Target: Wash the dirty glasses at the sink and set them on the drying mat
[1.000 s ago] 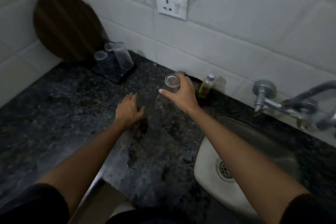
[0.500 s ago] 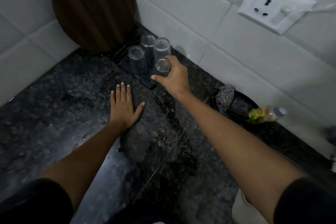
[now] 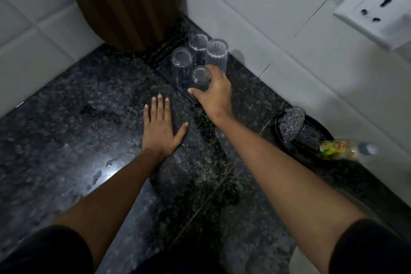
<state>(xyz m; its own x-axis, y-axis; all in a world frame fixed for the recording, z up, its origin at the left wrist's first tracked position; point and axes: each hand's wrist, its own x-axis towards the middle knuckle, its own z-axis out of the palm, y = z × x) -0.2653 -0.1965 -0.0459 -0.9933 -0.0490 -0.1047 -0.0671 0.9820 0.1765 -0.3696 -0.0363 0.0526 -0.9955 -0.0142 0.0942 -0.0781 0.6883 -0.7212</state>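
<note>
My right hand grips a small clear glass, upside down, at the near corner of the dark drying mat. Three more clear glasses stand inverted on the mat behind it: a short one at the left, one at the back, and a tall ribbed one at the right. Whether the held glass touches the mat is hidden by my fingers. My left hand lies flat, fingers straight, on the dark granite counter, just left of the mat.
A round wooden board leans on the tiled wall behind the mat. A black dish with a steel scrubber and a dish-soap bottle sit at the right by the wall. A white wall socket is upper right. Water spots lie on the counter.
My right hand has carried the glass from near the sink leftward to the mat and lowered it beside the other glasses. My left hand has flattened on the counter. The view has swung left.
</note>
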